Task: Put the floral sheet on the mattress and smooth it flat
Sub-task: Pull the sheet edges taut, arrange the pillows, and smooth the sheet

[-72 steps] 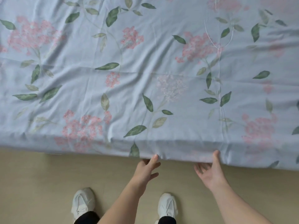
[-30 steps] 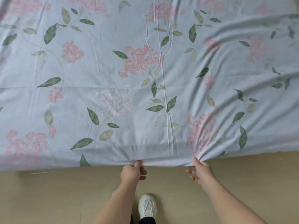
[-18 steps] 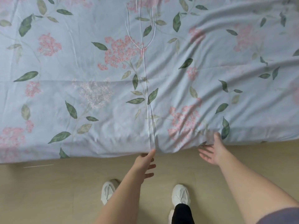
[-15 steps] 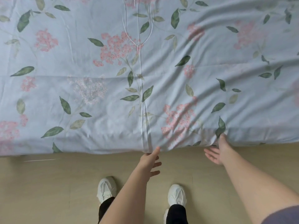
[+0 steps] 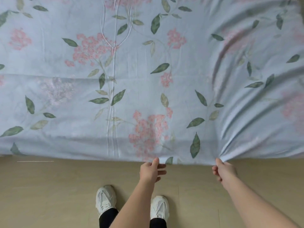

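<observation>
At the bed's near edge, left grip [image 5: 150, 170] and right grip [image 5: 224, 170], both open half a second ago, now pinch the hem of the floral sheet [image 5: 148, 79]; creases fan from the right one. Sheet covers the mattress; its right side probably wants pulling taut. Tan floor [image 5: 49, 186], white shoes [image 5: 106, 199] below.
</observation>
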Demonstrator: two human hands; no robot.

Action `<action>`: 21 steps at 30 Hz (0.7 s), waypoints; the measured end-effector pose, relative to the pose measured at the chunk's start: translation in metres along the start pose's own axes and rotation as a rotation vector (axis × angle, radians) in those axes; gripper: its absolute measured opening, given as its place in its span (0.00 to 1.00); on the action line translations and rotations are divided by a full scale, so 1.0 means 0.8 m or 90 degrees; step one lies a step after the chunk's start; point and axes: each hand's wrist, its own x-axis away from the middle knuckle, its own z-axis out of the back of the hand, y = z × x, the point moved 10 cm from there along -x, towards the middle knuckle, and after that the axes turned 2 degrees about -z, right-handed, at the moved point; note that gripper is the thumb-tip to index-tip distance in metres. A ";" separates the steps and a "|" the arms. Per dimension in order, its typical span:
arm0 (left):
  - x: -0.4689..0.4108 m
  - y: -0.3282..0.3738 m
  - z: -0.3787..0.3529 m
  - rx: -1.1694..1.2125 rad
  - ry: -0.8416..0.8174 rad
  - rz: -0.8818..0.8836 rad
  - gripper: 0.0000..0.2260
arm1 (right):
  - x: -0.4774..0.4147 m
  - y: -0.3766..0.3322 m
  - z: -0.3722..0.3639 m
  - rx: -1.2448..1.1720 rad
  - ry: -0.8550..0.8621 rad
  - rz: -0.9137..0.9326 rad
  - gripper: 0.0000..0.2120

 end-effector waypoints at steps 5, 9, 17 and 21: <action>0.004 0.030 -0.011 -0.175 -0.022 0.076 0.14 | 0.001 -0.015 -0.017 0.129 -0.134 -0.107 0.10; 0.024 0.074 -0.004 -0.386 -0.022 0.056 0.10 | 0.017 -0.051 -0.002 0.327 -0.190 -0.109 0.09; 0.052 0.255 -0.007 -0.540 0.115 -0.223 0.10 | 0.031 -0.244 0.012 0.569 -0.057 0.223 0.07; 0.054 0.306 -0.059 -0.693 0.099 -0.324 0.16 | 0.043 -0.293 -0.008 0.638 -0.087 0.368 0.24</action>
